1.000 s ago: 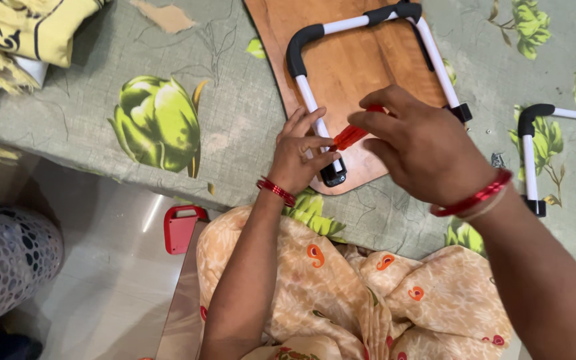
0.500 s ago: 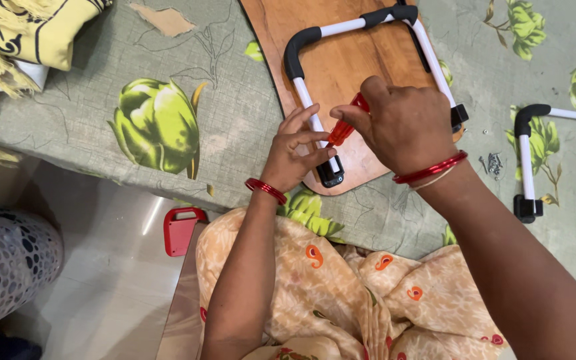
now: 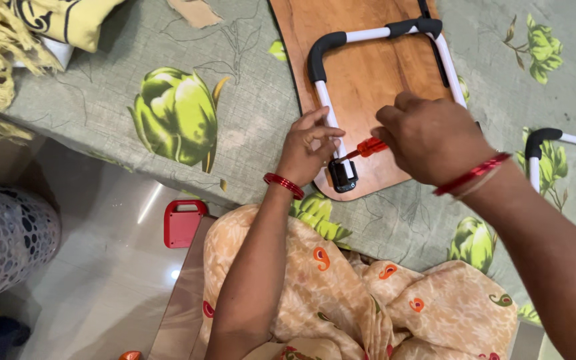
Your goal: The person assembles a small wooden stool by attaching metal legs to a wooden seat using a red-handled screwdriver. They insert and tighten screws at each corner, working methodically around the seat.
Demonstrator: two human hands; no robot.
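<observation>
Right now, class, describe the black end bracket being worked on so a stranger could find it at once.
Start at the wooden board lying on the green floral cloth. Follow the white U-shaped tube down its left side to the board's near rounded corner. The bracket is the black block there, the one the red-handled screwdriver points at.

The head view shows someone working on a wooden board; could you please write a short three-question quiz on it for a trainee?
1. True or false: the right hand holds a red-handled screwdriver.
2. What does the left hand touch? A) the white tube leg by its black bracket B) the yellow fringed cloth C) the red object on the floor
3. What does the wooden board lie on?

Key: 1. True. 2. A. 3. A green cloth with a floral print.
</observation>
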